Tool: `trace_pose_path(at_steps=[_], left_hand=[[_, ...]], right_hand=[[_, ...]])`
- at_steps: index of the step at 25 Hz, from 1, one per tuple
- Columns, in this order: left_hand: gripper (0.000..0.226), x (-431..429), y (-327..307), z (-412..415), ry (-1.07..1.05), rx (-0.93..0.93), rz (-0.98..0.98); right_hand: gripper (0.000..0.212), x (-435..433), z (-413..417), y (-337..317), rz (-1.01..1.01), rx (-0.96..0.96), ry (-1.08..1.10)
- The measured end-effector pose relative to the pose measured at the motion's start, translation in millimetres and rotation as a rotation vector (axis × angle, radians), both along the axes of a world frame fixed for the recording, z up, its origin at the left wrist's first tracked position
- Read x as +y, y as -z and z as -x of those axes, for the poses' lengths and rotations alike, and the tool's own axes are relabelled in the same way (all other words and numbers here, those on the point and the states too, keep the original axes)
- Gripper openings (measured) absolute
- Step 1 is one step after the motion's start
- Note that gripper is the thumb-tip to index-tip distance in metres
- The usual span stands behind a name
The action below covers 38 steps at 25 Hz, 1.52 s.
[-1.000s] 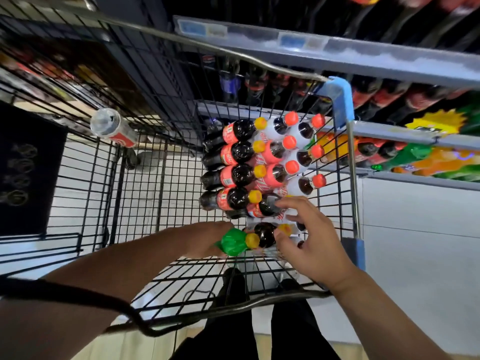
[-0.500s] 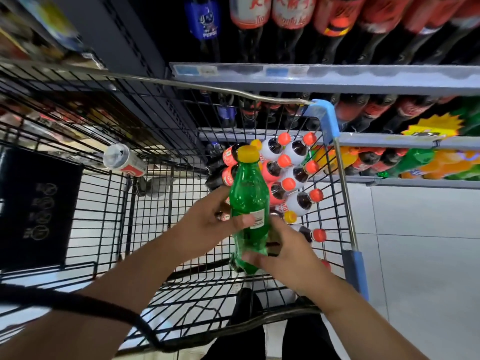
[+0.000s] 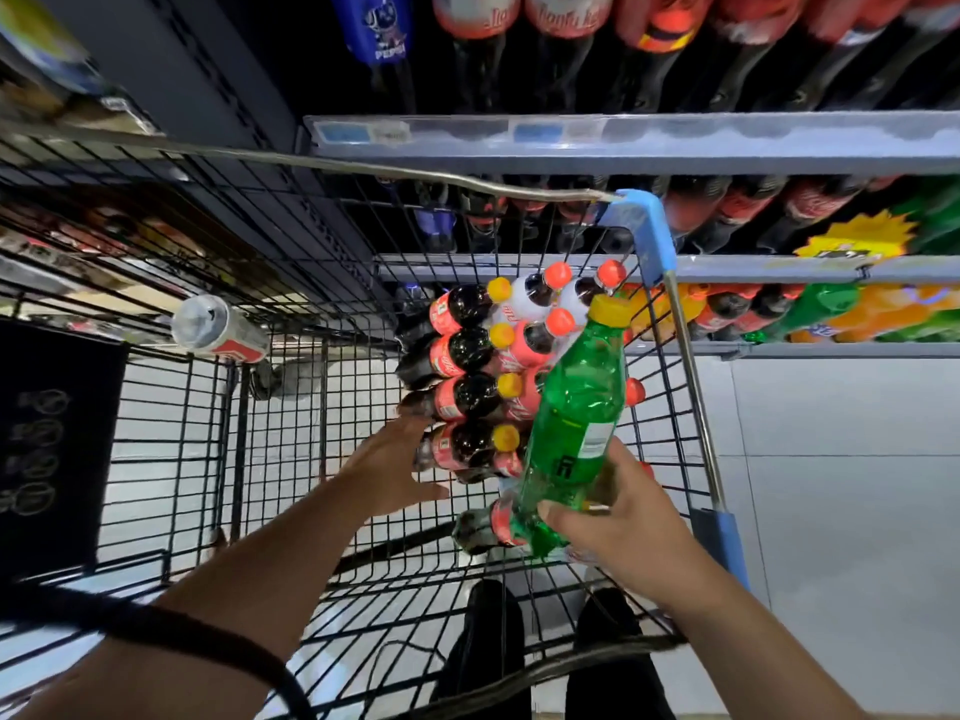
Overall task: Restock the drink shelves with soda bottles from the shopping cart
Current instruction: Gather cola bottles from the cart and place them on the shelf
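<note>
The right hand (image 3: pixel 618 517) is gripping a green soda bottle (image 3: pixel 571 418) by its lower body, fingers curled round it, holding it tilted, yellow cap up, above the cola bottles (image 3: pixel 467 350) lying in the shopping cart (image 3: pixel 644 226). The left hand (image 3: pixel 395 465) is hovering beside those colas, fingers spread, holding nothing. This looks like the carry-to-shelf step. Next, the bottle is probably going among the green bottles (image 3: pixel 815 309) on the lower drink shelf (image 3: pixel 779 275), base first.

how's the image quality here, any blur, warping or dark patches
Head view throughout: wide-angle warping bows the cart rim; the top-shelf bottles are dim and smeared; the green bottle in the right hand is sharp, with glints; the left hand looks slightly soft.
</note>
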<state>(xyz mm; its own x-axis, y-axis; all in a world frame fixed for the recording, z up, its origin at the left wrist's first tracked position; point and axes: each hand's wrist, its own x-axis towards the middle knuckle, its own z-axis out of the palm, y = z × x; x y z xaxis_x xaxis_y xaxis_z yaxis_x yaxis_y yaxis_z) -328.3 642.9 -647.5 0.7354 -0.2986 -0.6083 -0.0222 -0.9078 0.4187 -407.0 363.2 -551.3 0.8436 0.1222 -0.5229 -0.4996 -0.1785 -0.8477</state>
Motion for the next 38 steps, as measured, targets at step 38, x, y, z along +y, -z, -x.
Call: trace_pose_path(at_steps=[38], left_hand=[[0.049, -199, -371, -5, -0.383, -0.244, 1.207]], right_hand=[[0.060, -115, -1, -279, -0.062, -0.475, 0.323]])
